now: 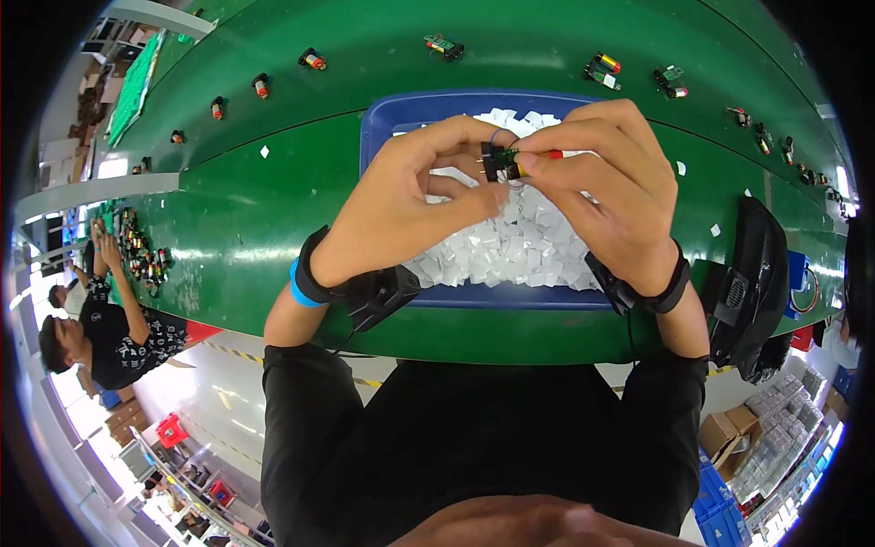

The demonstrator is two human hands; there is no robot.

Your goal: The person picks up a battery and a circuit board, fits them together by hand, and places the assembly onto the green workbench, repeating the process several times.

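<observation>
above the blue tray point(529, 297), the left hand point(392, 193) has its grip closed on the black end of a small assembly point(499, 163); the right hand point(629, 178) pinches its red-and-yellow side. this seems fine adjusting, which calls for steady touch. thin pins stick out. beyond the tray, similar units point(607, 64) lie on the green tabletop point(246, 205).

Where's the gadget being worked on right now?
Above and slightly right of centre in the head view, the gadget is between the left hand and the right hand, over the blue tray of white scraps.
</observation>
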